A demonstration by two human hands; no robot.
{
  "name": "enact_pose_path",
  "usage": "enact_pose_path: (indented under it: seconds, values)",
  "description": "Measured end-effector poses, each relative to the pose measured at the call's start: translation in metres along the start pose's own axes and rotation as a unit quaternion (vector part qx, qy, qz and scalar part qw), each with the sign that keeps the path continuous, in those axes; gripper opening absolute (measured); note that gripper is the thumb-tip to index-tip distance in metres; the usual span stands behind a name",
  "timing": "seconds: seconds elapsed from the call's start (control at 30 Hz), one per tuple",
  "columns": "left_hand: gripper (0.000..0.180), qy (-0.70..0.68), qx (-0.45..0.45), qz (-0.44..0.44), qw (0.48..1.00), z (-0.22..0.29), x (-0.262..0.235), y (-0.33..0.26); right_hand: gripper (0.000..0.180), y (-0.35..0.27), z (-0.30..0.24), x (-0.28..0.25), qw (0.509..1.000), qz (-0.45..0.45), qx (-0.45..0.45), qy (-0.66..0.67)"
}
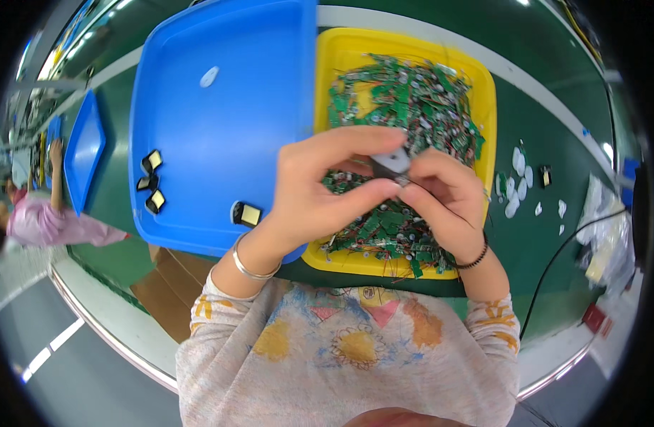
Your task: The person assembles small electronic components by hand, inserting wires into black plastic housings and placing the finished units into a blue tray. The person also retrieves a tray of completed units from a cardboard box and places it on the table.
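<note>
Entry, near to far, as I read it from the remote station.

1. Sleeves and wrists: patterned pale sleeves at the lower edge; a silver bangle on the left wrist, a dark bead bracelet on the right.

2. Left hand: fingers curled and pinching the small grey part from its left side, thumb under, forefinger over the top.

3. Right hand: fingers clenched on the same part from the right; thin dark wires seem to trail from it, though I cannot tell what they join.

4. Small grey part: held between both hands, raised over the near half of the yellow tray.

5. Yellow tray: heaped with small green circuit boards and tangled wires.

6. Blue tray: touching the yellow tray's left edge; four small dark pieces with pale faces lie along its near left part, otherwise mostly bare.

7. Green table: white scraps right of the yellow tray, a black cable beyond them.

8. Far left: another person in pink at a further blue tray.

Judgement: the step in hand looks like fitting or working the grey part with a board or wire. The next move seems to call for a steady two-handed pinch and fine fingertip alignment.
</note>
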State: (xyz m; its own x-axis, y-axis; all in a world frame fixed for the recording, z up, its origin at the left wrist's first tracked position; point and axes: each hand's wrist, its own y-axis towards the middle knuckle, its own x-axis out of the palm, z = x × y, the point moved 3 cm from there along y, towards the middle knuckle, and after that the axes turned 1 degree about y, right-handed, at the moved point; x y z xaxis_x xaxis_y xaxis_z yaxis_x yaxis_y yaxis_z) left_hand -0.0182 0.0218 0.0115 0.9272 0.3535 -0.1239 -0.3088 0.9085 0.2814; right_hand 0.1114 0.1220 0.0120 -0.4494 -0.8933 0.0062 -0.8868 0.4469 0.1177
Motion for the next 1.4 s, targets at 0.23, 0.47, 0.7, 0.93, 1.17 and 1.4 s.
enact_pose_path:
  seconds: [0.23,0.47,0.7,0.93,1.17,1.4]
  values:
    - [0.051,0.428,-0.119,0.070,0.893,0.016,-0.076,-0.022,0.012,0.050,-0.022,-0.017,0.912,-0.037,-0.129,-0.388]
    - [0.032,0.796,-0.283,0.157,0.511,-0.028,-0.204,-0.120,0.010,0.182,0.044,-0.137,0.744,0.045,-0.180,-0.642]
    - [0.024,0.753,-0.236,0.148,0.596,-0.046,-0.207,-0.113,0.017,0.216,0.095,-0.162,0.723,-0.014,-0.053,-0.689]
    - [0.021,0.624,-0.084,0.166,0.759,0.002,-0.136,-0.043,0.028,0.157,0.031,-0.125,0.793,0.014,-0.175,-0.584]
    - [0.022,0.365,0.070,0.163,0.914,0.025,-0.043,0.015,0.013,0.062,0.007,-0.030,0.835,-0.119,-0.101,-0.528]
    - [0.020,0.234,0.010,0.116,0.965,-0.006,-0.015,0.012,0.018,0.065,0.034,-0.036,0.766,-0.091,-0.178,-0.610]
